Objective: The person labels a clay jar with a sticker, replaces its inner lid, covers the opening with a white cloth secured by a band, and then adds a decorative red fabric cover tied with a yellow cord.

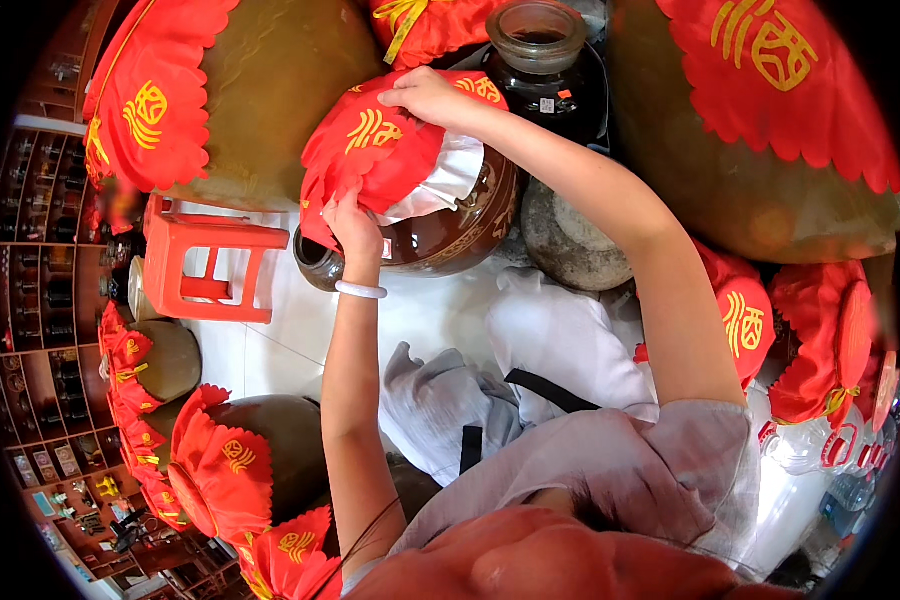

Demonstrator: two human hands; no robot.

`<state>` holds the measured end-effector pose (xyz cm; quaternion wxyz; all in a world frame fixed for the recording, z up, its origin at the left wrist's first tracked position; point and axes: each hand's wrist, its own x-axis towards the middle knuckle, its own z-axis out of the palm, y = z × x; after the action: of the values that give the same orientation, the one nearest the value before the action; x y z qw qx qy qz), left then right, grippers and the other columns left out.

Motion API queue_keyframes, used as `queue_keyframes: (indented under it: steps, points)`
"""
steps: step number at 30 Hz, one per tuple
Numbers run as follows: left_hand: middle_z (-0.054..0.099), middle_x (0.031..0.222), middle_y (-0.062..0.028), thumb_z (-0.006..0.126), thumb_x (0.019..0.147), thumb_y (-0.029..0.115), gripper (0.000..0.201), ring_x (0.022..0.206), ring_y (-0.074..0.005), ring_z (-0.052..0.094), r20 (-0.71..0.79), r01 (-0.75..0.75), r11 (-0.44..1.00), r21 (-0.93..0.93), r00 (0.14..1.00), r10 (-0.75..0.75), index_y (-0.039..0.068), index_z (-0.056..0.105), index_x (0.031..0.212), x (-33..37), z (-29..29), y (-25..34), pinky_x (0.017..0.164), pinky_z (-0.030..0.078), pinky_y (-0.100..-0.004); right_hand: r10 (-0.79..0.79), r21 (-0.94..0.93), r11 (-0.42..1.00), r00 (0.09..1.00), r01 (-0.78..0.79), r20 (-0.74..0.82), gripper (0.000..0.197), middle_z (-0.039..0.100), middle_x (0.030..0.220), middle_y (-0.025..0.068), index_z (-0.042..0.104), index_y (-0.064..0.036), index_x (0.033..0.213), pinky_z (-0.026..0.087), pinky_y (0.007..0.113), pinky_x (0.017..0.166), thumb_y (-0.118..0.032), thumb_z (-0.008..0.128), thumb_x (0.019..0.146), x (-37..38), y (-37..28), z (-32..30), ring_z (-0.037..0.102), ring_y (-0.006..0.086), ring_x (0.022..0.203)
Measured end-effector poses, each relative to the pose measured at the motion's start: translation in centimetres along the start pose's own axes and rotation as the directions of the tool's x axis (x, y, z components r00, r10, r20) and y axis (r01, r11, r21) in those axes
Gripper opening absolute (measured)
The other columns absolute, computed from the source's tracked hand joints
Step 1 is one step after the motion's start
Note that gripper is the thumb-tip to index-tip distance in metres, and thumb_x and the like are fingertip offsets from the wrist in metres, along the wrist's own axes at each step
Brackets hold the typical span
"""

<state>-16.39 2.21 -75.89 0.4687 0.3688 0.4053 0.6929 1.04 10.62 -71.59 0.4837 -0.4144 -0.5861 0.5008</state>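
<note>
A red cloth jar cover with yellow lettering and a scalloped edge lies over the mouth of a brown glazed jar. From under its right side shows a white gathered cloth. My left hand, below a pale bangle, has its fingers closed on the cover's near edge. Across the jar, my right hand pinches the cover near its far side. The jar's mouth is hidden under the cloths.
A red plastic stool stands to the left. Large jars with red covers crowd the back and sides. Behind the brown jar sits a dark glass jar; beside it is a grey stone-like pot. Shelves line the far left.
</note>
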Motion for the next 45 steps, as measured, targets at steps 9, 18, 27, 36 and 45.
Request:
queue_keyframes:
  steps: [9,18,27,36,45]
  points:
    - [0.056,0.104,-0.0106,0.060,0.075,0.008,0.031,0.086,-0.0190,0.057,0.044,0.061,0.916,0.398,0.995,-0.085,-0.008,0.055,0.101,-0.7,-0.6,0.7,0.076,0.046,-0.0261,0.089,-0.087,0.993,0.993,-0.083,0.074,0.044,0.058,0.067,0.0043,0.062,0.0036,0.081,0.044,0.024,0.048,-0.039,0.052,0.085,-5.0,1.5,-3.5,0.054,0.0124,0.052]
    - [0.032,0.136,-0.0163,0.077,0.052,0.031,0.083,0.124,-0.0353,0.031,0.876,-0.875,0.053,0.482,0.479,-0.050,0.008,0.043,0.124,-3.0,1.5,2.4,0.100,0.026,-0.0466,0.419,0.081,0.906,0.906,-0.414,-0.060,0.039,0.063,0.085,0.0129,0.058,0.0031,0.099,0.052,0.031,0.048,-0.030,0.061,0.080,-11.3,4.8,-3.2,0.064,0.0182,0.071]
    - [0.038,0.131,-0.0174,0.074,0.055,0.029,0.079,0.120,-0.0333,0.036,0.842,-0.842,-0.003,0.539,0.539,-0.019,0.008,0.043,0.124,-3.0,1.9,1.5,0.099,0.026,-0.0456,0.323,0.566,0.777,0.946,-0.275,0.015,0.018,0.062,0.078,0.0055,0.060,0.0032,0.083,0.048,0.025,0.060,-0.014,0.055,0.081,-8.2,3.7,-0.9,0.059,0.0131,0.064]
    - [0.049,0.120,-0.0182,0.066,0.064,0.025,0.059,0.114,-0.0312,0.044,0.779,-0.762,-0.168,0.626,0.598,0.192,-0.002,0.049,0.113,-2.0,2.1,-2.0,0.095,0.030,-0.0437,0.024,0.220,0.976,0.994,0.000,-0.105,0.022,0.052,0.053,0.0010,0.056,0.0043,0.063,0.038,0.026,0.049,-0.012,0.053,0.078,-5.9,2.4,1.3,0.048,0.0074,0.053]
    - [0.062,0.095,-0.0192,0.062,0.070,0.017,0.029,0.096,-0.0312,0.058,0.682,-0.732,0.118,0.672,0.673,0.286,-0.004,0.061,0.090,-0.5,2.9,-2.0,0.088,0.042,-0.0407,-0.044,0.243,0.968,0.997,0.057,-0.057,0.020,0.050,0.054,0.0001,0.051,0.0030,0.060,0.036,0.027,0.048,-0.008,0.050,0.077,-3.2,2.0,1.5,0.045,0.0076,0.052]
